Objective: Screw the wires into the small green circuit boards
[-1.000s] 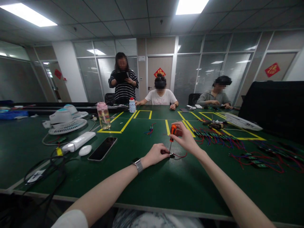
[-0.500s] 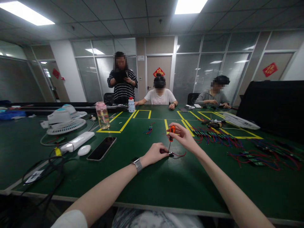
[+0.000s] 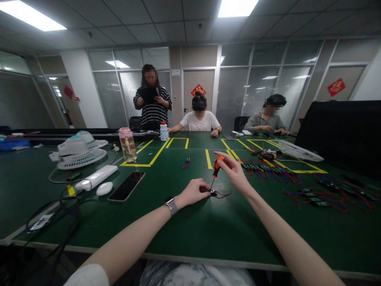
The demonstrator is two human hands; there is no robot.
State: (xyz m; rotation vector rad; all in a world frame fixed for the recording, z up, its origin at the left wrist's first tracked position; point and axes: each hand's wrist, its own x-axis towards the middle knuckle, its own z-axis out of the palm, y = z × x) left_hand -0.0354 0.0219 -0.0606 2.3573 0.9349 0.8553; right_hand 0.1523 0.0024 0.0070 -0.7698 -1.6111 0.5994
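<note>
An orange and black screwdriver (image 3: 217, 167) is gripped at its handle by my right hand (image 3: 233, 171), fingers closed around it. Its thin shaft slants down to a small circuit board (image 3: 213, 193) on the green table. Red and dark wires (image 3: 224, 194) trail from the board to the right. My left hand (image 3: 196, 192), with a watch (image 3: 170, 206) on the wrist, pinches the board's left side; the fingertips partly hide it. A single small wired board (image 3: 187, 161) lies farther off, beyond my hands.
Several wired circuit boards (image 3: 268, 170) lie in a row at right, with more boards (image 3: 316, 197) nearer. A phone (image 3: 127, 186), a white mouse (image 3: 104, 188), a power strip (image 3: 97, 178), a fan (image 3: 80, 153) and a bottle (image 3: 127, 145) stand left. Three people are across the table.
The screwdriver handle has tilted to the right, and my right hand has shifted slightly with it. My left hand holds the board in about the same place.
</note>
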